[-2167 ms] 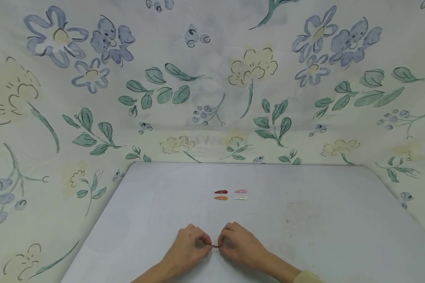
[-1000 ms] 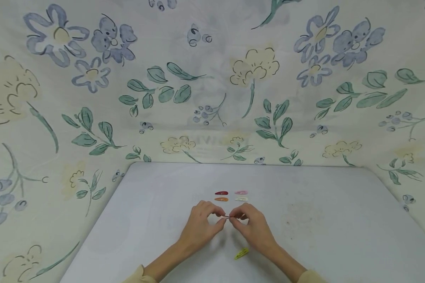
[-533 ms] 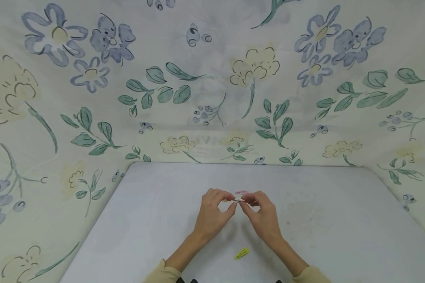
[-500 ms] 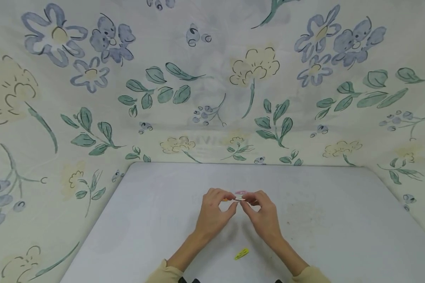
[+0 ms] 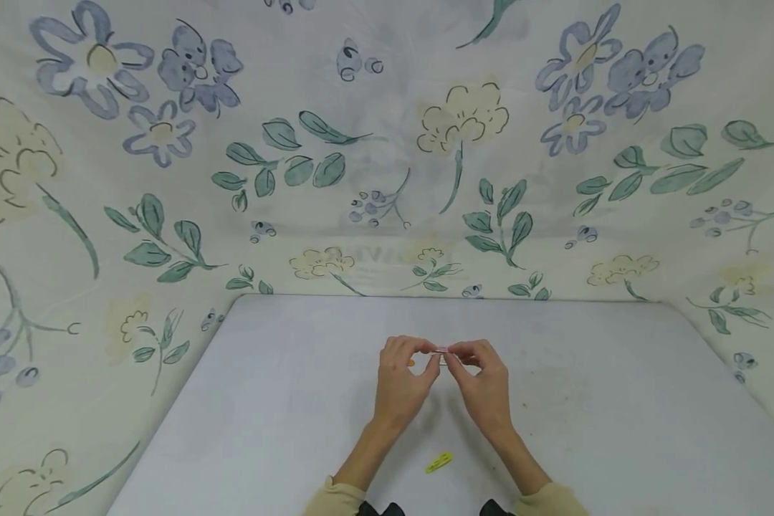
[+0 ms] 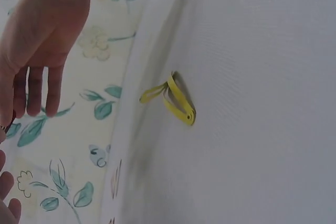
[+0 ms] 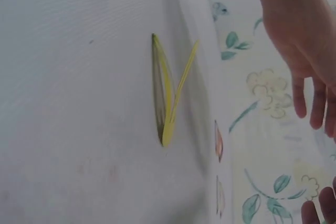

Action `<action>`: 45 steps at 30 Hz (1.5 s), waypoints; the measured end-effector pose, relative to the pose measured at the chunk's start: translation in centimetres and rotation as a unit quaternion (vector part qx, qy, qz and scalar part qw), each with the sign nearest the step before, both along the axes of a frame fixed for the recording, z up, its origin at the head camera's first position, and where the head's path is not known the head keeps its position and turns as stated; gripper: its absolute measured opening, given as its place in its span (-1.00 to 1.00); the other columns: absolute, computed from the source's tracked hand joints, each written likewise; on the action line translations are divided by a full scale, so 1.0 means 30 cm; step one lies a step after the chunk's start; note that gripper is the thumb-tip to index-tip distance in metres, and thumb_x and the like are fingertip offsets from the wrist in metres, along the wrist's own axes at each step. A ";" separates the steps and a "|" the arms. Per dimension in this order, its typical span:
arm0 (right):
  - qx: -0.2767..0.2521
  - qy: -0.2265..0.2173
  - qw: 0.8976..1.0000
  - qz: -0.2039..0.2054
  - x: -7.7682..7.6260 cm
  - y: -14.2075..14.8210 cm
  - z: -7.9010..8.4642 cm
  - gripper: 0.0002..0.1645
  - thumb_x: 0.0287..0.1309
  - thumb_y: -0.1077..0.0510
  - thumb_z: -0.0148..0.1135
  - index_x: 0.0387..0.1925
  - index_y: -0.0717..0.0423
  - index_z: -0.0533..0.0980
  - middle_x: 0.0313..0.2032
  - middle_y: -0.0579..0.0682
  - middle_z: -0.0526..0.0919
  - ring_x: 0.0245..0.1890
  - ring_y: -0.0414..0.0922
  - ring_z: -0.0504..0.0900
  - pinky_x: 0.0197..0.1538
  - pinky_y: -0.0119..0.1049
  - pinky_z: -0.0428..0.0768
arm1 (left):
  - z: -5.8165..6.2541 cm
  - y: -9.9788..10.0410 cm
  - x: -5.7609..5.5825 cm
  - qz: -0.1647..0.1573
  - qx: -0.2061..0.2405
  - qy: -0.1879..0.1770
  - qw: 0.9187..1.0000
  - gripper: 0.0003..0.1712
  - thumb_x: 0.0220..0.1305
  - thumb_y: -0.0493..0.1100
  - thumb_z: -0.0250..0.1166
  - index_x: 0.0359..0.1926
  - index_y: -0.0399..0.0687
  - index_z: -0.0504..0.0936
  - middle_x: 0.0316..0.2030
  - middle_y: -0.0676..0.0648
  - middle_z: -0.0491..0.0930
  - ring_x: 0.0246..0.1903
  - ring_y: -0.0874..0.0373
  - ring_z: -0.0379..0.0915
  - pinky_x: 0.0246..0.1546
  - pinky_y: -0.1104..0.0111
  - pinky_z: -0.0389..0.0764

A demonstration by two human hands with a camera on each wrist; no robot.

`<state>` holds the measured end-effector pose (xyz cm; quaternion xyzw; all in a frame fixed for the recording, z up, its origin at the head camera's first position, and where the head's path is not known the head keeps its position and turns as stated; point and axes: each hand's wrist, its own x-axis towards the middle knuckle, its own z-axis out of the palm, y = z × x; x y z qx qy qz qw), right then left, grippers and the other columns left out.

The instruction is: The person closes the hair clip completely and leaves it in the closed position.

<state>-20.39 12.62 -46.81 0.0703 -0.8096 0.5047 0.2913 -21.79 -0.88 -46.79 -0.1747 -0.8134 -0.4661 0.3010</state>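
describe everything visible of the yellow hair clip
The yellow snap hair clip looks like thin coloured metal, with a dark spot at its rounded end. It is open: its two parts spread in a V in the right wrist view. It lies slantwise on the white table, below the left hand and right hand in the head view; neither touches it.

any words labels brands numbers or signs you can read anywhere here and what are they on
None is readable.
White cloth with blue, yellow and green floral print: faint letter-like marks low in the middle, too blurred to read.
Small dark thin item pinched by the left hand and right hand: mostly covered, too small to tell.
Yellow teardrop-shaped hair clip on the white tabletop: no lettering visible.
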 end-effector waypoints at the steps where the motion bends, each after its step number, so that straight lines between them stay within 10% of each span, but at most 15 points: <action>1: -0.003 0.000 1.000 -0.004 -0.002 -0.001 -0.001 -0.90 0.17 0.23 0.38 -0.25 0.08 0.64 -0.29 -0.09 0.62 -0.23 -0.19 0.59 -0.08 -0.18 0.64 | -0.002 0.005 -0.002 0.003 0.006 0.001 1.000 -0.86 0.11 -0.26 0.44 -0.29 -0.01 0.67 -0.31 0.08 0.62 -0.19 0.19 0.42 -0.18 0.30 0.41; 13: -0.042 -0.015 0.998 -0.032 -0.019 -0.020 -0.015 -0.85 0.16 0.26 0.39 -0.21 0.11 0.62 -0.26 -0.05 0.61 -0.22 -0.17 0.58 -0.06 -0.16 0.64 | -0.023 0.047 -0.015 0.035 0.074 0.037 0.996 -0.89 0.07 -0.30 0.44 -0.36 -0.07 0.68 -0.39 0.04 0.62 -0.25 0.15 0.44 -0.33 0.22 0.46; 45: -0.020 0.037 0.998 -0.042 -0.021 -0.014 -0.028 -0.87 0.09 0.31 0.42 -0.32 0.12 0.62 -0.37 -0.04 0.61 -0.32 -0.20 0.55 -0.19 -0.42 0.55 | -0.045 0.050 -0.023 0.027 0.053 0.059 0.997 -0.94 0.20 -0.23 0.34 -0.37 -0.15 0.68 -0.43 0.04 0.62 -0.32 0.15 0.41 -0.30 0.34 0.50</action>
